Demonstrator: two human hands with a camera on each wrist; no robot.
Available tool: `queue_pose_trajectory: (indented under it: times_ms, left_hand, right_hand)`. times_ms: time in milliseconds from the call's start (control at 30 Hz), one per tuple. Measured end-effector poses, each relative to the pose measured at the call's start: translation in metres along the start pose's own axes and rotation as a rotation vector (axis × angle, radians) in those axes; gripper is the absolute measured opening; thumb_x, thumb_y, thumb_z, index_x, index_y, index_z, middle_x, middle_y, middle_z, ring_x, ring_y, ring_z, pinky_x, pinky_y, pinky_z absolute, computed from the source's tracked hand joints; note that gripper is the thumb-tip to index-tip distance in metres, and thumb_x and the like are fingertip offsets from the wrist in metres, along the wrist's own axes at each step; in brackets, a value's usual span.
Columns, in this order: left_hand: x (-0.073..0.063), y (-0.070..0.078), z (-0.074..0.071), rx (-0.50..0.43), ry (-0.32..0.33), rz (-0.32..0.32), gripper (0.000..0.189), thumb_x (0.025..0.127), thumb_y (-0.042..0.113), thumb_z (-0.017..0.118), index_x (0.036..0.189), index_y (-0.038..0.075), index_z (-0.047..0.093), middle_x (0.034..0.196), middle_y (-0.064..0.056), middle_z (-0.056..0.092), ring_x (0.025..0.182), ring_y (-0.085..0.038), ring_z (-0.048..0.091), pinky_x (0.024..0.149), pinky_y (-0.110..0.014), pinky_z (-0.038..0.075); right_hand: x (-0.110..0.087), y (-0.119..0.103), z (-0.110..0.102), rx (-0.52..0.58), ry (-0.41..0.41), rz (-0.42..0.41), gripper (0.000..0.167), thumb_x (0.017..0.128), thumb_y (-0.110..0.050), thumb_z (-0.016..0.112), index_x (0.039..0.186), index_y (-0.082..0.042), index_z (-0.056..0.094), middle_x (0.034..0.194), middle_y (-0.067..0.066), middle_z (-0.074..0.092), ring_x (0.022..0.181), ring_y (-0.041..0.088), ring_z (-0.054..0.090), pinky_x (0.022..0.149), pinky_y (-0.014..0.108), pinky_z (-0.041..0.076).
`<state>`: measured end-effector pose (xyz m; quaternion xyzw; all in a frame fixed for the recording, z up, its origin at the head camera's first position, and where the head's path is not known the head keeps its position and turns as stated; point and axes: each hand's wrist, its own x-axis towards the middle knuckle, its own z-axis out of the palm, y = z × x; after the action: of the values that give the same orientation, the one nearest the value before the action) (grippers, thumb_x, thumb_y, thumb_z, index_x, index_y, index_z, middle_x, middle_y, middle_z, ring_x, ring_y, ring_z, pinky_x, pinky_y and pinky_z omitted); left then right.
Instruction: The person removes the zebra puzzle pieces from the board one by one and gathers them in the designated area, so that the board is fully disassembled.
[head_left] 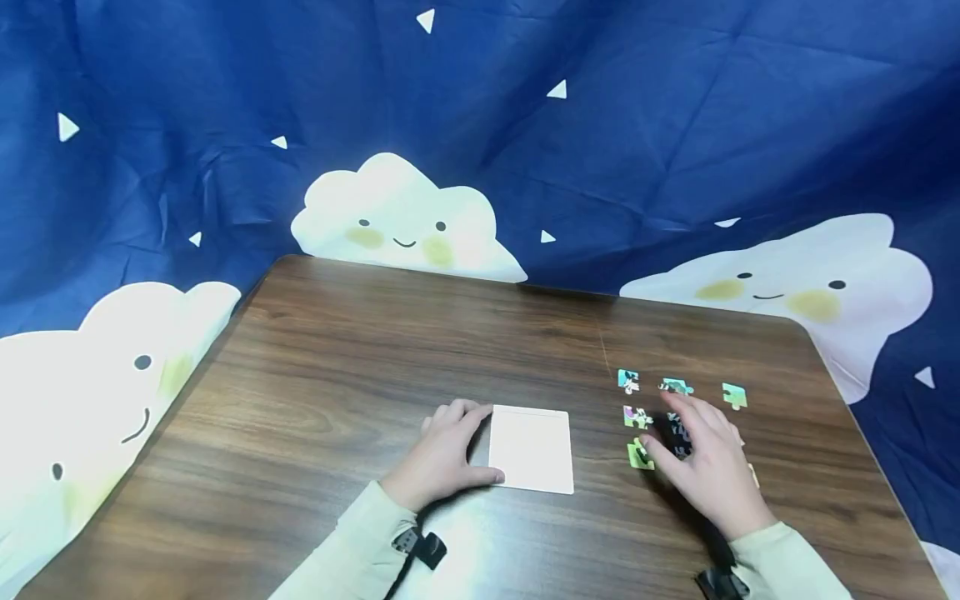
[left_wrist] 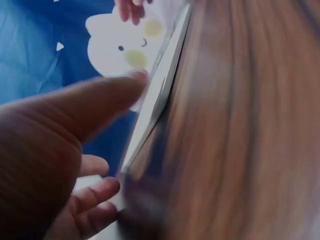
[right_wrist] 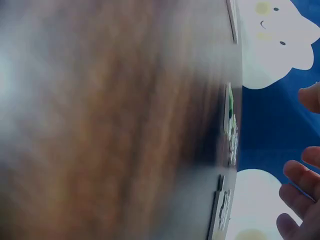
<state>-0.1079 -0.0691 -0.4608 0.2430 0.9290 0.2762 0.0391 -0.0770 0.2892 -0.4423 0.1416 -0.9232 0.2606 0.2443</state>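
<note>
A white square board (head_left: 531, 450) lies on the table. My left hand (head_left: 448, 450) is at its left side, index finger by the far left corner and thumb at the near left corner; the fingers are extended. In the left wrist view the thumb (left_wrist: 105, 102) reaches toward the board (left_wrist: 157, 92), seen edge-on. My right hand (head_left: 708, 462) hovers with spread fingers over loose jigsaw pieces, holding nothing visible. A green piece (head_left: 637, 455) lies beside its thumb, and another piece (head_left: 677, 386) is beyond its fingertips. The hand hides part of the pieces.
Further jigsaw pieces lie in loose rows: one at the far left (head_left: 628, 381), a pinkish one (head_left: 636, 417) below it, a green one (head_left: 734, 396) at the right. The wooden table (head_left: 360, 350) ends at a blue curtain (head_left: 480, 108) with cloud prints.
</note>
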Motion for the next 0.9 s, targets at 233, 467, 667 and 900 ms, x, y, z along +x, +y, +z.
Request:
queue_pose_trajectory:
  times_ms: [233, 467, 667, 900]
  left_hand:
    - [0.003, 0.0, 0.003, 0.055, -0.015, -0.018, 0.087, 0.07, 0.053, 0.085, 0.142, 0.014, 0.057, 0.135, -0.004, 0.051, 0.114, -0.024, 0.047, 0.086, -0.038, 0.032]
    - [0.007, 0.002, 0.001, 0.08, -0.027, -0.024, 0.089, 0.067, 0.056, 0.085, 0.143, 0.02, 0.056, 0.131, -0.004, 0.05, 0.111, -0.023, 0.047, 0.082, -0.037, 0.034]
    - [0.007, 0.004, 0.0, 0.085, -0.026, -0.028, 0.088, 0.065, 0.055, 0.086, 0.141, 0.021, 0.057, 0.129, -0.005, 0.051, 0.109, -0.023, 0.048, 0.079, -0.036, 0.033]
    - [0.009, 0.001, -0.003, 0.048, -0.065, -0.021, 0.089, 0.066, 0.058, 0.086, 0.142, 0.022, 0.057, 0.13, -0.001, 0.049, 0.108, -0.02, 0.046, 0.08, -0.035, 0.032]
  right_hand:
    - [0.015, 0.016, 0.003, -0.053, -0.093, 0.07, 0.05, 0.078, -0.019, 0.079, 0.122, 0.002, 0.065, 0.115, 0.022, 0.064, 0.108, 0.045, 0.053, 0.084, 0.059, 0.029]
    - [0.028, 0.03, 0.007, -0.11, -0.202, 0.109, 0.042, 0.085, -0.02, 0.073, 0.121, 0.001, 0.066, 0.112, 0.019, 0.064, 0.107, 0.042, 0.053, 0.082, 0.057, 0.031]
    - [0.045, 0.039, 0.013, -0.155, -0.301, 0.113, 0.036, 0.088, -0.021, 0.07, 0.119, -0.003, 0.069, 0.111, 0.017, 0.064, 0.104, 0.041, 0.054, 0.079, 0.055, 0.032]
    - [0.066, 0.049, 0.021, -0.225, -0.419, 0.147, 0.041, 0.09, -0.027, 0.066, 0.124, -0.004, 0.067, 0.116, 0.02, 0.061, 0.111, 0.046, 0.051, 0.079, 0.056, 0.03]
